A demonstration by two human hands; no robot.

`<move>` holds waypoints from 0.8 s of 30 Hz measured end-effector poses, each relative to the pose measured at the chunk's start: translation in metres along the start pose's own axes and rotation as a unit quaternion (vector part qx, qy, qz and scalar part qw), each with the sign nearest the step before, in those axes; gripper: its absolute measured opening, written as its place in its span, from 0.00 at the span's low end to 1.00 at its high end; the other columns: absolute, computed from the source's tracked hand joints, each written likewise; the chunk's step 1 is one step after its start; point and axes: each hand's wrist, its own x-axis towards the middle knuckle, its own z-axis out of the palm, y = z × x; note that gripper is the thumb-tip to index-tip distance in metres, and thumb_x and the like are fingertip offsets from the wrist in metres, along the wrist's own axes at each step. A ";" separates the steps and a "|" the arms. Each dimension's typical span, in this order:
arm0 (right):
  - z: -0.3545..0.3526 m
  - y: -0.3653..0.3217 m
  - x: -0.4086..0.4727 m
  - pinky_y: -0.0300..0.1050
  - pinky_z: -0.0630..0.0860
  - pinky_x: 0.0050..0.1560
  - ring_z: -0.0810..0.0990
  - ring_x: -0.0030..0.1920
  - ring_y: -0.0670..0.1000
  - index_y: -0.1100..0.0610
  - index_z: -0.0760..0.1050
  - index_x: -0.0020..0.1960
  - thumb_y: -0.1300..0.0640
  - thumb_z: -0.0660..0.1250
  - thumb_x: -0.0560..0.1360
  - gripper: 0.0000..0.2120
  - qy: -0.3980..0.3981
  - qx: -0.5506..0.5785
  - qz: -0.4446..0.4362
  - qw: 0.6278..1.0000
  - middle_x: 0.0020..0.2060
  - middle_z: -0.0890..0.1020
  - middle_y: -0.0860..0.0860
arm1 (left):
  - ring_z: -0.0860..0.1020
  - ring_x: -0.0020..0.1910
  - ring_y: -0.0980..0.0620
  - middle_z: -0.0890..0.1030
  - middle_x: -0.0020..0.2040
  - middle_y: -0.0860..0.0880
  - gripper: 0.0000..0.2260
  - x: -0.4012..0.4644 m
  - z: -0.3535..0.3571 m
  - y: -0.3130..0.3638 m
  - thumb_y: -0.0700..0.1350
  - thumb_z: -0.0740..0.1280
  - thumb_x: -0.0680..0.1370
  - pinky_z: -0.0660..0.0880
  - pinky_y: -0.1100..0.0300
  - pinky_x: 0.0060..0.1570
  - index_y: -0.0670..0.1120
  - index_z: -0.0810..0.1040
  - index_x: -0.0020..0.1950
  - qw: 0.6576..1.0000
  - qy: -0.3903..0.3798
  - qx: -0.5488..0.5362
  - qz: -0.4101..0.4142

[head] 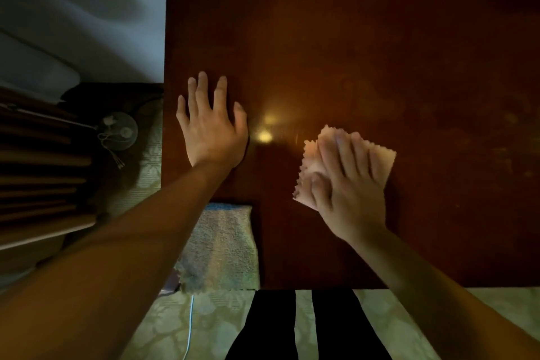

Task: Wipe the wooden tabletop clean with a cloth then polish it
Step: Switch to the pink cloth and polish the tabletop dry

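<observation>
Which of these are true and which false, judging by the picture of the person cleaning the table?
1. The right hand presses a pale cloth flat on the tabletop. True.
2. The left hand holds a spray bottle. False: it is empty, lying open with fingers spread on the wood.
3. A second, towel-like cloth lies at the table's near edge. True.
4. The two hands touch each other. False: they are apart, with a bright reflection on the wood between them.
5. The pale cloth is crumpled into a ball. False: it lies flat under the fingers.
</observation>
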 end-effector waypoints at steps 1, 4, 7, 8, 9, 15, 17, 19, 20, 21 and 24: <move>0.002 -0.008 -0.001 0.62 0.49 0.81 0.51 0.82 0.61 0.55 0.55 0.83 0.42 0.43 0.84 0.31 0.006 0.002 0.031 0.999 0.83 0.54 0.58 | 0.53 0.80 0.43 0.59 0.80 0.42 0.25 -0.001 0.000 0.000 0.56 0.52 0.83 0.50 0.43 0.77 0.49 0.62 0.78 1.000 0.002 -0.002 0.001; 0.013 -0.036 -0.033 0.62 0.47 0.81 0.49 0.83 0.60 0.56 0.54 0.83 0.42 0.41 0.85 0.31 0.005 0.001 0.036 0.999 0.83 0.51 0.58 | 0.53 0.80 0.43 0.60 0.80 0.42 0.25 -0.001 0.000 0.000 0.56 0.52 0.83 0.50 0.43 0.77 0.49 0.62 0.78 1.000 0.000 -0.004 -0.001; 0.021 -0.038 -0.071 0.64 0.52 0.79 0.51 0.82 0.60 0.55 0.55 0.83 0.41 0.46 0.84 0.31 -0.009 -0.010 -0.051 0.999 0.83 0.52 0.57 | 0.54 0.80 0.42 0.61 0.79 0.41 0.24 0.000 0.001 0.001 0.56 0.52 0.83 0.51 0.42 0.77 0.49 0.63 0.78 1.000 0.004 0.001 0.000; 0.021 -0.032 -0.075 0.65 0.53 0.79 0.52 0.82 0.60 0.54 0.56 0.83 0.41 0.47 0.84 0.31 -0.012 -0.010 -0.081 0.997 0.83 0.53 0.57 | 0.55 0.80 0.42 0.61 0.79 0.41 0.24 0.000 0.001 0.000 0.56 0.52 0.83 0.51 0.42 0.76 0.49 0.63 0.77 1.000 0.006 0.002 0.000; 0.020 -0.025 -0.072 0.65 0.54 0.78 0.52 0.82 0.60 0.53 0.57 0.83 0.41 0.48 0.84 0.30 -0.010 -0.011 -0.106 0.994 0.83 0.53 0.56 | 0.55 0.80 0.42 0.61 0.79 0.41 0.24 0.000 0.002 0.000 0.56 0.52 0.83 0.51 0.42 0.76 0.49 0.63 0.77 1.000 0.007 0.003 -0.001; -0.001 0.005 0.030 0.63 0.52 0.80 0.54 0.82 0.60 0.52 0.57 0.82 0.40 0.41 0.84 0.31 0.012 -0.015 -0.035 0.999 0.82 0.59 0.57 | 0.55 0.80 0.43 0.61 0.79 0.41 0.25 0.001 0.004 -0.001 0.56 0.52 0.82 0.51 0.42 0.76 0.49 0.63 0.77 1.000 0.010 0.006 -0.003; -0.008 0.003 0.056 0.62 0.53 0.79 0.55 0.82 0.60 0.53 0.58 0.82 0.41 0.42 0.84 0.31 0.016 -0.020 0.003 1.000 0.81 0.60 0.57 | 0.55 0.80 0.43 0.61 0.79 0.41 0.24 0.001 0.004 -0.001 0.56 0.52 0.82 0.51 0.42 0.76 0.49 0.63 0.77 1.000 0.012 0.004 -0.003; -0.007 -0.002 0.055 0.62 0.52 0.80 0.54 0.82 0.60 0.53 0.58 0.82 0.42 0.42 0.85 0.30 0.026 -0.010 0.024 0.999 0.81 0.60 0.58 | 0.55 0.80 0.43 0.61 0.79 0.41 0.24 0.001 0.004 -0.001 0.56 0.53 0.82 0.52 0.42 0.76 0.49 0.63 0.77 1.000 0.014 0.003 -0.004; -0.004 -0.005 0.044 0.63 0.51 0.80 0.53 0.82 0.60 0.54 0.58 0.82 0.42 0.42 0.85 0.30 0.027 -0.005 0.028 0.999 0.82 0.59 0.58 | 0.55 0.80 0.43 0.61 0.79 0.41 0.24 0.001 0.003 -0.001 0.56 0.53 0.82 0.52 0.42 0.76 0.49 0.63 0.77 1.000 0.013 0.005 -0.004; 0.000 -0.009 0.025 0.63 0.51 0.80 0.52 0.82 0.60 0.54 0.56 0.83 0.42 0.42 0.85 0.30 0.021 -0.003 0.022 1.000 0.82 0.57 0.58 | 0.55 0.80 0.42 0.61 0.79 0.41 0.24 0.001 0.003 -0.001 0.56 0.53 0.82 0.52 0.42 0.76 0.49 0.63 0.77 1.000 0.012 0.007 -0.004; 0.011 -0.015 -0.039 0.64 0.51 0.80 0.49 0.83 0.60 0.55 0.53 0.83 0.41 0.44 0.85 0.31 -0.006 -0.011 -0.039 0.999 0.83 0.51 0.57 | 0.56 0.80 0.42 0.62 0.79 0.41 0.24 0.001 0.002 0.001 0.56 0.53 0.82 0.52 0.42 0.76 0.48 0.63 0.77 1.000 0.011 0.009 -0.001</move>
